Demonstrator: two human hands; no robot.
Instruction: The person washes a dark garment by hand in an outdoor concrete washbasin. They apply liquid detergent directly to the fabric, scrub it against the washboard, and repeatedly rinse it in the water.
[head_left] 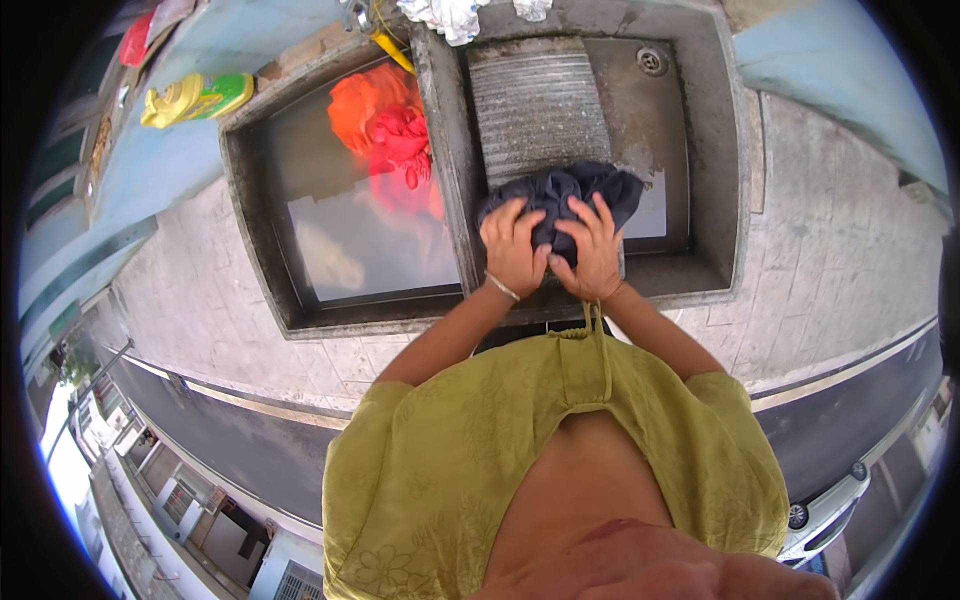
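Dark cloth lies at the ribbed washboard's near end, right half of the sink, long axis left-right. It's under your fingers; left hand, right hand equally near, both curled, gripping it. Bottle, far-left corner: label print unclear.

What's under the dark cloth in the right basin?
A ribbed slab runs in beneath the far edge of the dark cloth. The left hand and right hand are on top. Whatever else lies under the bunched fabric is covered, so I can't tell.
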